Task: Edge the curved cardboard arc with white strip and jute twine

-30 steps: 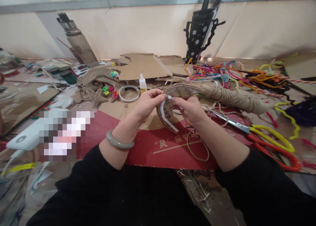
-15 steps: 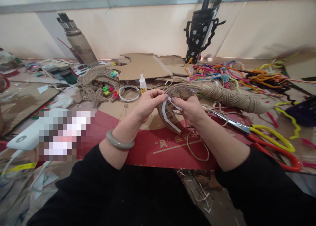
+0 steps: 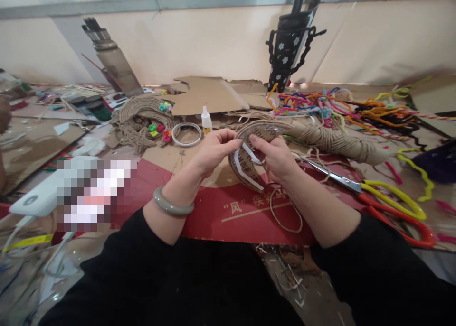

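Both hands hold a curved cardboard piece [image 3: 262, 132] with printed lettering and twine along its outer edge. My left hand [image 3: 215, 151] pinches its left rim between thumb and fingers. My right hand [image 3: 277, 156] grips the right side, thumb lying on the printed face and fingers behind, out of sight. White tape strips [image 3: 245, 173] lie on the cardboard, one running down toward the lower edge and another near my right thumb. A loop of thin twine [image 3: 272, 214] hangs below my right hand over the red cardboard sheet [image 3: 206, 221].
Orange-and-yellow-handled scissors [image 3: 356, 187] lie right, beside a twine-wrapped tube [image 3: 338, 143]. A glue bottle [image 3: 206, 121], a tape roll [image 3: 185, 135] and a twine-covered ornament [image 3: 142, 110] sit ahead. Two drink bottles stand behind; a power bank [image 3: 53, 186] lies left.
My right thumb has shifted slightly up off the tape strip onto the cardboard. My left hand stays nearly in place. Part of another person's hand shows more at the left edge.
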`<act>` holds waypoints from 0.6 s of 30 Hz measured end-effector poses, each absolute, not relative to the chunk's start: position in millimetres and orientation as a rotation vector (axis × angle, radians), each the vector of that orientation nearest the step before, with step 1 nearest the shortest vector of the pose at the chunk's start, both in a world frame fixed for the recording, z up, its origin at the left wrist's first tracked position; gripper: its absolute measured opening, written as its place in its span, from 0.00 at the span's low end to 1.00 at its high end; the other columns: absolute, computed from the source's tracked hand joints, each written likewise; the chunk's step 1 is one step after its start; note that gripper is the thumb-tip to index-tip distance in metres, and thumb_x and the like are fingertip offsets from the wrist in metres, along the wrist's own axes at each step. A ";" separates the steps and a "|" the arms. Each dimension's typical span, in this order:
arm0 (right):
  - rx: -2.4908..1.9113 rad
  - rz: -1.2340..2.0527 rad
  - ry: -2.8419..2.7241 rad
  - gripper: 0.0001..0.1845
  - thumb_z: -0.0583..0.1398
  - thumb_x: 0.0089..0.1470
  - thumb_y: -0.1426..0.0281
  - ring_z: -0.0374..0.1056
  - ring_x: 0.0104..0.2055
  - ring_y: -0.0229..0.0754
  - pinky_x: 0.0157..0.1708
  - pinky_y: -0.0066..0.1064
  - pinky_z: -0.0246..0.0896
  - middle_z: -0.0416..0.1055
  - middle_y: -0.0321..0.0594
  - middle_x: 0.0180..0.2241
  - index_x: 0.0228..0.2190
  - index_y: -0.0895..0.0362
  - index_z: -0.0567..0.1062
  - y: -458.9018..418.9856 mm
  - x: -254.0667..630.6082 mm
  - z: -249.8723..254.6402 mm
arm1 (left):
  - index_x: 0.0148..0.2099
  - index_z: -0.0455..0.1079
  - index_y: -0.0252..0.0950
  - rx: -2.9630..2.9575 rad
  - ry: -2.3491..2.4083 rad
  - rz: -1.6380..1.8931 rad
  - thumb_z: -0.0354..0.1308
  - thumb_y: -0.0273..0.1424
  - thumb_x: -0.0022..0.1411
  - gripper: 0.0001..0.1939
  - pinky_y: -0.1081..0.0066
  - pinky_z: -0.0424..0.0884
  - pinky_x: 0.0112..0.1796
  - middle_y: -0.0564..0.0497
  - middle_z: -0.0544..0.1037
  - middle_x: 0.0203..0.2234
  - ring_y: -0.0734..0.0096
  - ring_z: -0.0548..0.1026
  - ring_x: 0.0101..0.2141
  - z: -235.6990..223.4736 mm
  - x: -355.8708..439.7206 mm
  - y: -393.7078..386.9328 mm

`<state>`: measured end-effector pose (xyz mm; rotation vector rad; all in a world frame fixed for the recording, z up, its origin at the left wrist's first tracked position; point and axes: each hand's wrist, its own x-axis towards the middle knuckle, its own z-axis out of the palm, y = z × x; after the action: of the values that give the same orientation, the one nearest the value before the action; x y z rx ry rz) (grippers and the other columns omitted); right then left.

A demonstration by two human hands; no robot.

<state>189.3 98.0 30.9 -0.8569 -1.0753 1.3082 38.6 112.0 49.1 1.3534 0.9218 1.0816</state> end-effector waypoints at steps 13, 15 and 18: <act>-0.985 1.256 -1.223 0.15 0.66 0.38 0.59 0.57 0.20 0.31 0.21 0.26 0.54 0.67 0.32 0.20 0.25 0.57 0.73 97.0 187.8 39.9 | 0.29 0.71 0.33 1.369 0.880 1.106 0.66 0.35 0.47 0.11 0.75 0.59 0.26 0.55 0.70 0.21 0.80 0.63 0.23 47.0 39.4 112.4; -1.006 1.264 -1.227 0.17 0.67 0.38 0.57 0.56 0.19 0.31 0.20 0.26 0.54 0.65 0.31 0.18 0.23 0.57 0.72 97.7 187.8 39.3 | 0.29 0.71 0.33 1.356 0.879 1.120 0.65 0.35 0.48 0.10 0.75 0.59 0.26 0.56 0.69 0.21 0.80 0.63 0.23 46.0 38.9 113.4; -1.033 1.267 -1.256 0.22 0.67 0.36 0.51 0.56 0.18 0.30 0.19 0.26 0.53 0.63 0.31 0.16 0.20 0.57 0.70 99.1 187.9 38.1 | 0.29 0.71 0.34 1.339 0.880 1.148 0.65 0.35 0.48 0.10 0.76 0.60 0.27 0.56 0.69 0.21 0.80 0.63 0.23 44.1 38.2 115.8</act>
<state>187.9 99.1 38.1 -1.0326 -1.2562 1.2672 38.2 115.8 44.1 1.3386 0.8800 1.1477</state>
